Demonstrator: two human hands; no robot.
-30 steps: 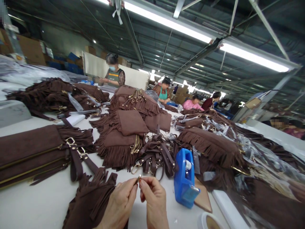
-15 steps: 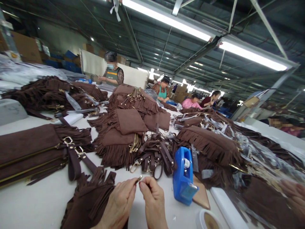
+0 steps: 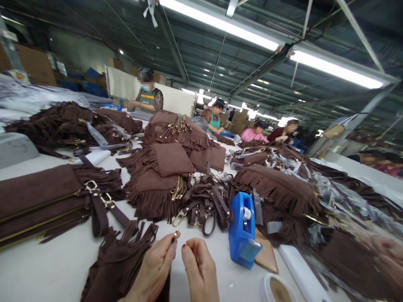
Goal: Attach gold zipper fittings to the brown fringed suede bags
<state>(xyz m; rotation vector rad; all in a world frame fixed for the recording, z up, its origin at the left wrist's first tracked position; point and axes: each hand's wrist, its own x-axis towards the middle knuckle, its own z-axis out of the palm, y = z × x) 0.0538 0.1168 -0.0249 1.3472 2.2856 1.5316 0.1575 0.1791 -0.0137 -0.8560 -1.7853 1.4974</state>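
My left hand (image 3: 155,265) is closed, with a small gold metal fitting (image 3: 176,235) sticking up between thumb and forefinger. Under that hand lies a dark brown fringed suede pouch (image 3: 110,268), partly covered by the hand and wrist. Whether the fitting is joined to the pouch is hidden. My right hand (image 3: 200,264) is close by on the right, a small gap away from the fitting. Its fingers are curled in with the thumb against them; anything in the pinch is too small to make out. Beyond both hands is a heap of brown wrist straps (image 3: 208,203) with gold clips.
A blue tape dispenser (image 3: 242,230) stands right of my hands, near a tape roll (image 3: 275,289) and a white bar-shaped object (image 3: 302,272). Fringed pouches (image 3: 173,159) are piled ahead, zipped ones (image 3: 37,184) at left. Another person's hand (image 3: 384,251) is at far right; co-workers sit beyond.
My hands have drawn apart. The left has moved slightly left with the gold fitting, which now shows more; the right has come away from it.
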